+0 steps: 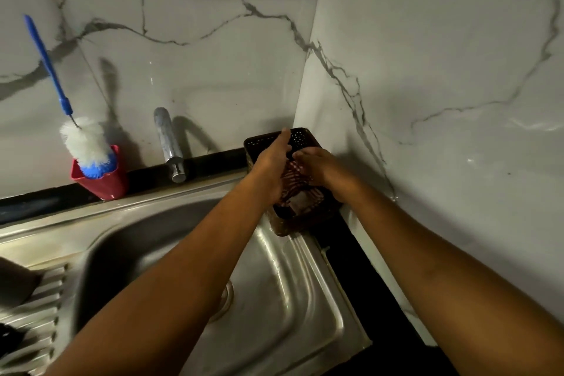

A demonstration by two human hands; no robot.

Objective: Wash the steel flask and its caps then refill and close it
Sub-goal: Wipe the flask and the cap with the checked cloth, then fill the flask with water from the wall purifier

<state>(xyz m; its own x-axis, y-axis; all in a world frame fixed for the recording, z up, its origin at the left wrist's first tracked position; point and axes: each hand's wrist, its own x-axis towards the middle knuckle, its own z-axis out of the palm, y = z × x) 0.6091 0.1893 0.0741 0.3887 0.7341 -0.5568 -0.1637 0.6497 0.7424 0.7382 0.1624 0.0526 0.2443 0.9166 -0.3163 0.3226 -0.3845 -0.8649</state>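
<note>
1. While both hands reach into the dark basket point(300, 135) at the far right corner of the sink point(290, 284), neither the steel flask nor its caps are in view.
2. The right hand point(320, 169) curls its fingers point(300, 156) down onto a striped cloth point(294, 175) and seems to pinch it.
3. The left hand point(270, 165), just beside it, holds one finger straight over the far rim. Its other fingers are hidden, so I cannot tell its grip.
4. The cloth lies between the two hands, directly under the fingers. The basket's long axis runs away from the person.
5. The bottle brush point(87, 143) stands head-down in a red cup point(105, 185) well to the left, nearer the left hand. Its handle leans up-left along the wall.
6. Count: one basket, one cloth, one brush, one cup, one tap point(169, 143).
</note>
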